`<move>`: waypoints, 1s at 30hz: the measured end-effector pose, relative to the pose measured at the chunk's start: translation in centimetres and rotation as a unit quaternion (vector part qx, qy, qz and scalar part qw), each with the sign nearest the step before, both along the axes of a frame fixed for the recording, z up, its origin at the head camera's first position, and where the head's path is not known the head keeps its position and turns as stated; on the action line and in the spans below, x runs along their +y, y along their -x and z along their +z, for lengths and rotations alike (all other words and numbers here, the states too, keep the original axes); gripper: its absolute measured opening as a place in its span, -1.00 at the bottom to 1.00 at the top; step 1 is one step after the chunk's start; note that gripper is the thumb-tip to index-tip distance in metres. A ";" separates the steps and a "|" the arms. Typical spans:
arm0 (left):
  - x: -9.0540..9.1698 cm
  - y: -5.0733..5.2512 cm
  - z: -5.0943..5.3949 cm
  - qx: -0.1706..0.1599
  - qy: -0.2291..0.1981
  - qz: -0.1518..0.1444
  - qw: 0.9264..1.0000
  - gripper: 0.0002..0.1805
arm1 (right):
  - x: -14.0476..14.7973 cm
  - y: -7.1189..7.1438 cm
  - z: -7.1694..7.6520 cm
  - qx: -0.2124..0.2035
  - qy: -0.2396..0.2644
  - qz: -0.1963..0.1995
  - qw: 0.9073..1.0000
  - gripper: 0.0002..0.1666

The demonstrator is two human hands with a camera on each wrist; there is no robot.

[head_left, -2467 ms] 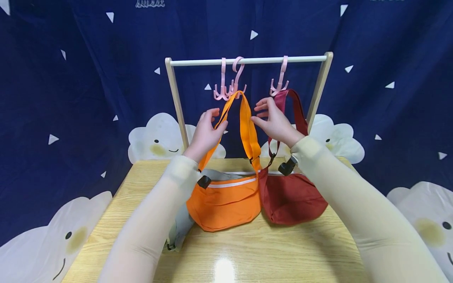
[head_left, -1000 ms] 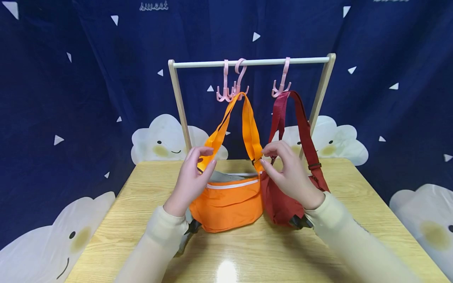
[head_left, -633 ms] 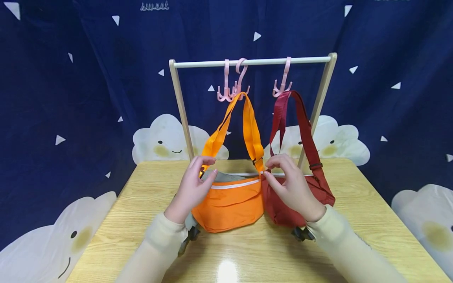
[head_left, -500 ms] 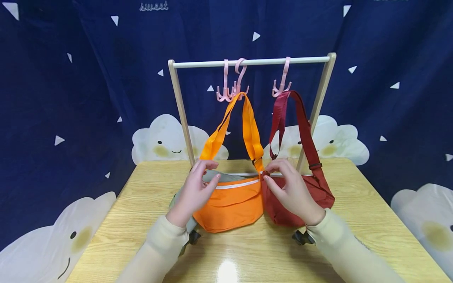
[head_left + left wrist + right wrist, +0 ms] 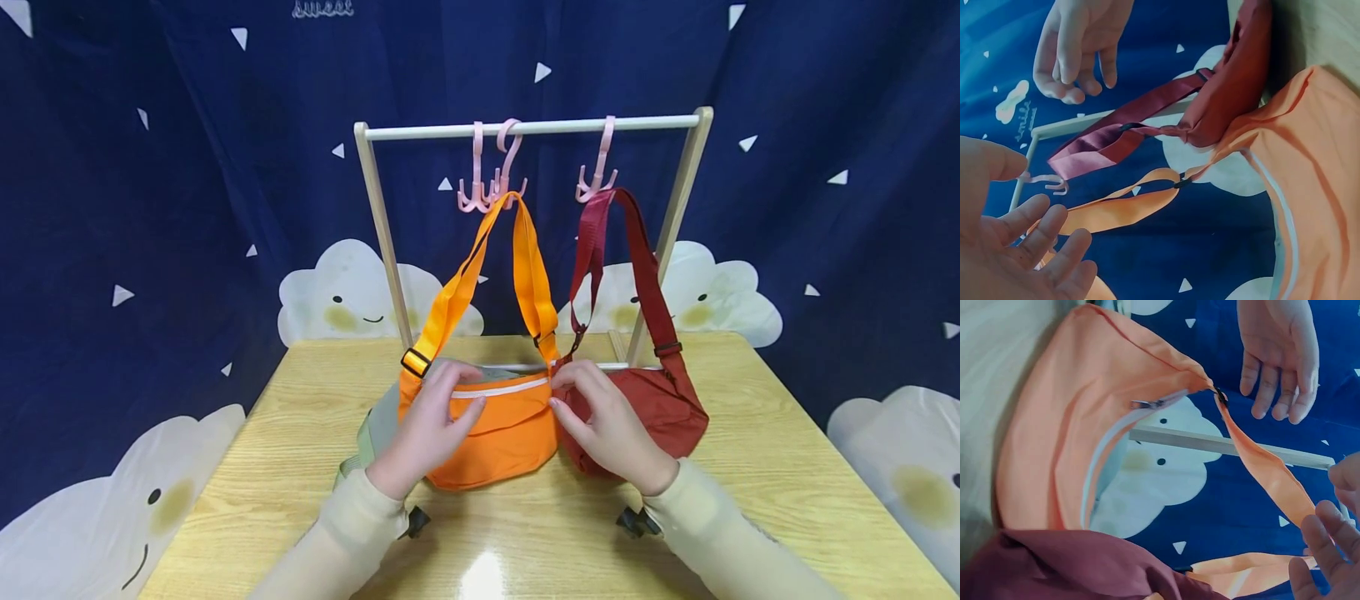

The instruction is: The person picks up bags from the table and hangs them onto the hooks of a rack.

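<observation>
An orange waist bag [image 5: 495,450] hangs by its strap from a pink hook [image 5: 504,171], its base near the tabletop. To its right a dark red bag [image 5: 667,408] hangs from another pink hook [image 5: 598,167]. My left hand [image 5: 431,425] hovers in front of the orange bag's left part, fingers loosely bent and holding nothing. Before the dark red bag's left side is my right hand [image 5: 611,425], also relaxed, with a gap between thumb and fingers. Both wrist views show the hands apart from the straps. A grey-green bag [image 5: 381,421] sits partly hidden behind the orange one.
A rack with a white rail [image 5: 420,132] and wooden side posts stands at the back of the wooden table [image 5: 255,467]. A third pink hook [image 5: 477,175] hangs close beside the orange bag's hook. A dark blue curtain [image 5: 187,208] covers the background.
Both hands have come down from beside the straps to the front of the bags, drawing slightly closer together lately. The orange and dark red bags stay hung on their hooks.
</observation>
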State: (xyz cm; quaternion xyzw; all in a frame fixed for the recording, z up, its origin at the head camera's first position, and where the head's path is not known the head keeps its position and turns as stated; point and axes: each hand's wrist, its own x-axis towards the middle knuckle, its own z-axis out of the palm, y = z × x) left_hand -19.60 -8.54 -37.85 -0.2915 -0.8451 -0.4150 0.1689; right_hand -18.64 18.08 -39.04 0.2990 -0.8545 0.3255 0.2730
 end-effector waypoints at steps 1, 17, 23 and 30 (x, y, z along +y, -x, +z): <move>0.0 -0.1 -0.1 0.001 0.003 0.000 1.000 -0.70 | -0.1 0.0 -0.2 0.000 -0.005 0.003 1.000 -0.69; -0.7 -1.4 -1.7 -0.043 0.043 0.004 0.998 -0.66 | -1.9 -0.3 -1.9 -0.010 -0.072 0.038 0.997 -0.68; -1.5 -1.8 -2.1 -0.057 0.060 0.001 0.997 -0.66 | -2.6 -0.3 -2.5 -0.009 -0.103 0.045 0.994 -0.67; -3.3 -1.9 -2.4 -0.070 0.074 0.007 0.995 -0.75 | -3.3 -0.2 -2.1 -0.020 -0.121 0.061 0.991 -0.65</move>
